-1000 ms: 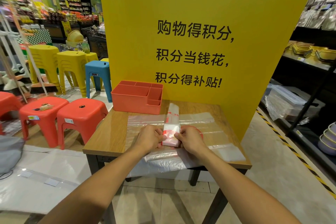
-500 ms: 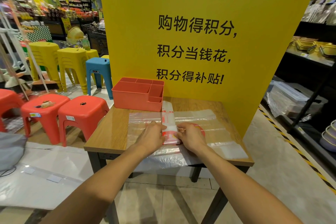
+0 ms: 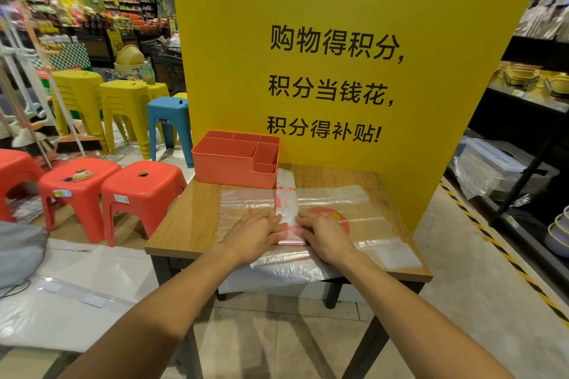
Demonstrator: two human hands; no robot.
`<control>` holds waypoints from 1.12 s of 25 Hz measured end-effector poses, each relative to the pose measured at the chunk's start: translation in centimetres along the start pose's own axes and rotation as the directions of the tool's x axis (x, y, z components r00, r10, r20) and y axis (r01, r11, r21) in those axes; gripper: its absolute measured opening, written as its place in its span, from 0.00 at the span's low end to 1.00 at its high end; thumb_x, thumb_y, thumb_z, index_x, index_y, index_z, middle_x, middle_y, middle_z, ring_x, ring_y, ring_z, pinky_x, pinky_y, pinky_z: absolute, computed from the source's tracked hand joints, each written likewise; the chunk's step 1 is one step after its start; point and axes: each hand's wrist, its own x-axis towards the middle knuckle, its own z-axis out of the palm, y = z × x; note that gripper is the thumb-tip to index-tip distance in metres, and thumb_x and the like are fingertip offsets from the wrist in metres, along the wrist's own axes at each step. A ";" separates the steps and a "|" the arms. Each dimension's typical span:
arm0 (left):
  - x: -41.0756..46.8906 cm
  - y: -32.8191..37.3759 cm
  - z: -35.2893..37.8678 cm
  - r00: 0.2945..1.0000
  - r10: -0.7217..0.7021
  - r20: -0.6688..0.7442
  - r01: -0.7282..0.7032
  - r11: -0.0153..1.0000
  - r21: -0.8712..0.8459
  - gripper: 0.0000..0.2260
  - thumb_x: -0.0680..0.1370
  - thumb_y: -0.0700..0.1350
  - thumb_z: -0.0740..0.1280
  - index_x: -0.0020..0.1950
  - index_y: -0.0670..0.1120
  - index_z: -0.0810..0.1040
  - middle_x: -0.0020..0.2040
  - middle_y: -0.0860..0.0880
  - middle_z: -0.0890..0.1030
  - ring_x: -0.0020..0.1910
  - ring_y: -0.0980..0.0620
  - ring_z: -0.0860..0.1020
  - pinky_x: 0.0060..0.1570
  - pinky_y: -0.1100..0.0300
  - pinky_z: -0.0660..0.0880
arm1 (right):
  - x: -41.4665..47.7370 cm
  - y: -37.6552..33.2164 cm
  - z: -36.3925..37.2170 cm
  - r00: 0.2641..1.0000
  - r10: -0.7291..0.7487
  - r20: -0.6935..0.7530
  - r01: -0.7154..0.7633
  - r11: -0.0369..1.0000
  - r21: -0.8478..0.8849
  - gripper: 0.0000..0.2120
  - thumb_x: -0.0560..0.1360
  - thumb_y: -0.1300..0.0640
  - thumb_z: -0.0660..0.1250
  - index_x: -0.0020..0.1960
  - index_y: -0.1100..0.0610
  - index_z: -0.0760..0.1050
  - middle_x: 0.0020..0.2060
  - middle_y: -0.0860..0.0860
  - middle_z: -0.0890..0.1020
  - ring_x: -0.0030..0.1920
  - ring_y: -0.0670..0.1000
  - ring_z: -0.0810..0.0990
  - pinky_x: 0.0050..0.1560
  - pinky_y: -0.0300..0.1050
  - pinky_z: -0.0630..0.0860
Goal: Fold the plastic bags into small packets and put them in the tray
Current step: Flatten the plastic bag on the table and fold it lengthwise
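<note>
We see the plastic bag (image 3: 285, 198) folded into a narrow strip. It lies down the middle of the counter (image 3: 191, 224), running from near the front edge toward the far edge, on top of a stack of flat bags (image 3: 354, 218). Its near end is doubled over into a small pink-printed wad. Our left hand (image 3: 254, 232) and right hand (image 3: 328, 234) meet at that wad from either side, knuckles up, each pinching it with fingertips and thumb. The strip's far end lies just beside the near right corner of the orange tray (image 3: 228, 168). The tray sits at the counter's far edge, toward the left corner. The stack overhangs the front edge. A yellow board (image 3: 308, 9) rises behind the far edge, and red stools (image 3: 138, 191) stand on the floor to the left.
</note>
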 end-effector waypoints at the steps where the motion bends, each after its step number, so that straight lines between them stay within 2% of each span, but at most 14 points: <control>1: -0.1 -0.1 0.0 1.000 0.022 0.010 -0.022 1.000 0.010 0.23 0.86 0.60 0.56 0.80 0.54 0.69 0.81 0.53 0.64 0.82 0.50 0.58 0.80 0.45 0.53 | -0.1 0.3 -0.2 1.000 -0.018 0.023 0.019 0.999 -0.033 0.13 0.83 0.48 0.64 0.62 0.51 0.82 0.65 0.47 0.82 0.65 0.55 0.78 0.61 0.55 0.76; 4: -0.5 -0.1 -0.3 0.998 0.061 0.035 -0.064 0.994 0.084 0.31 0.82 0.68 0.53 0.82 0.55 0.63 0.83 0.54 0.61 0.83 0.50 0.55 0.81 0.42 0.52 | -0.4 0.7 -1.1 0.990 -0.063 0.128 0.080 0.987 -0.138 0.19 0.86 0.46 0.58 0.73 0.51 0.75 0.74 0.45 0.75 0.75 0.54 0.69 0.72 0.54 0.68; 6: -0.6 0.0 -0.7 0.996 0.063 0.062 -0.070 0.990 0.126 0.35 0.79 0.72 0.53 0.82 0.56 0.63 0.83 0.55 0.61 0.83 0.50 0.55 0.81 0.43 0.51 | -0.5 1.0 -1.6 0.980 -0.058 0.188 0.084 0.987 -0.134 0.24 0.85 0.43 0.57 0.79 0.50 0.68 0.78 0.45 0.68 0.79 0.51 0.63 0.77 0.49 0.60; 8: -0.6 0.3 -1.4 0.995 0.093 0.041 -0.098 0.983 0.155 0.28 0.82 0.66 0.58 0.80 0.57 0.66 0.81 0.54 0.64 0.81 0.50 0.60 0.79 0.46 0.54 | -0.4 1.3 -1.8 0.970 -0.040 0.238 0.069 0.991 -0.118 0.31 0.82 0.36 0.60 0.81 0.48 0.63 0.80 0.43 0.64 0.80 0.49 0.59 0.78 0.48 0.56; 10: -0.4 0.6 -1.7 0.991 0.129 -0.016 -0.125 0.980 0.156 0.22 0.84 0.63 0.57 0.75 0.56 0.73 0.76 0.52 0.73 0.76 0.49 0.69 0.74 0.48 0.63 | -0.4 1.5 -1.8 0.967 -0.017 0.256 0.045 0.994 -0.104 0.37 0.78 0.32 0.64 0.82 0.47 0.62 0.80 0.43 0.64 0.80 0.48 0.58 0.78 0.48 0.56; 12: -0.4 0.7 -1.8 0.990 0.116 -0.078 -0.108 0.989 0.106 0.21 0.85 0.64 0.54 0.68 0.55 0.77 0.66 0.52 0.81 0.66 0.49 0.77 0.66 0.48 0.71 | -0.3 1.6 -1.7 0.975 -0.019 0.221 0.032 0.998 -0.059 0.33 0.78 0.34 0.65 0.80 0.46 0.66 0.78 0.43 0.69 0.78 0.49 0.63 0.78 0.49 0.60; 15: -0.4 0.9 -1.9 0.985 0.082 -0.151 -0.088 0.996 -0.031 0.22 0.84 0.65 0.51 0.65 0.55 0.77 0.59 0.53 0.83 0.57 0.51 0.80 0.57 0.49 0.76 | -0.1 1.5 -1.8 0.990 -0.090 0.107 0.089 0.996 0.020 0.19 0.80 0.41 0.65 0.69 0.43 0.77 0.65 0.43 0.81 0.67 0.49 0.74 0.68 0.51 0.70; 18: -0.7 1.2 -1.8 0.986 0.043 -0.160 -0.069 0.985 -0.156 0.20 0.82 0.66 0.60 0.68 0.56 0.73 0.58 0.54 0.84 0.55 0.53 0.82 0.54 0.49 0.79 | -0.2 1.3 -1.9 0.997 -0.070 -0.011 0.071 0.992 0.101 0.10 0.81 0.47 0.66 0.59 0.46 0.81 0.54 0.45 0.83 0.55 0.49 0.78 0.58 0.51 0.75; 20: -0.8 1.2 -1.4 0.984 -0.011 -0.177 -0.033 0.969 -0.243 0.15 0.82 0.58 0.67 0.66 0.57 0.72 0.54 0.57 0.84 0.50 0.56 0.82 0.51 0.49 0.81 | -0.3 0.9 -1.9 0.998 0.025 -0.050 -0.015 0.982 0.188 0.08 0.81 0.46 0.66 0.56 0.46 0.81 0.50 0.43 0.84 0.50 0.46 0.80 0.53 0.50 0.77; 23: -0.4 1.3 -0.4 0.967 -0.123 -0.221 0.013 0.897 -0.443 0.10 0.83 0.48 0.67 0.64 0.55 0.76 0.44 0.59 0.85 0.44 0.62 0.82 0.48 0.49 0.82 | -0.2 0.7 -1.2 0.988 0.123 -0.099 -0.094 0.962 0.256 0.07 0.80 0.41 0.67 0.52 0.44 0.76 0.41 0.41 0.86 0.44 0.43 0.83 0.47 0.51 0.80; 28: 0.0 1.4 0.6 0.938 -0.245 -0.246 0.085 0.849 -0.521 0.06 0.79 0.48 0.72 0.55 0.57 0.85 0.34 0.61 0.82 0.35 0.60 0.79 0.46 0.47 0.83 | 0.1 0.2 -0.5 0.968 0.220 -0.118 -0.184 0.948 0.259 0.08 0.79 0.45 0.71 0.52 0.47 0.76 0.37 0.42 0.85 0.41 0.40 0.81 0.46 0.48 0.78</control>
